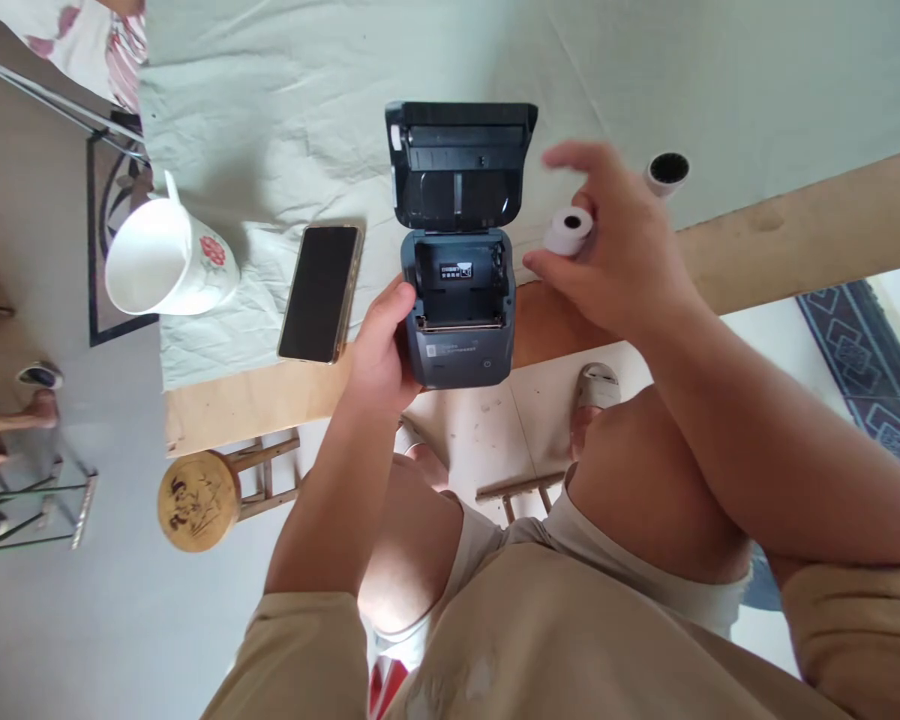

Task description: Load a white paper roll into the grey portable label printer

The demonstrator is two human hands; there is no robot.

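A dark grey label printer (461, 357) is held up near the table's front edge, its black lid (461, 165) swung fully open. Its paper bay shows a small label inside and no roll. My left hand (384, 350) grips the printer's left side, thumb on the upper edge. Just right of the printer, my right hand (622, 240) holds a small white paper roll (568, 232) between thumb and fingers, the index finger stretched out and slightly blurred. The roll's dark core faces me. Behind that hand, a second roll with a dark end (667, 172) stands on the cloth.
A smartphone (319, 292) lies left of the printer on the pale green tablecloth (285, 100). Farther left is a white mug (172, 258) with a red flower. Below the table's wooden edge (802, 215) stands a round wooden stool (199, 500). Patterned fabric shows at upper left.
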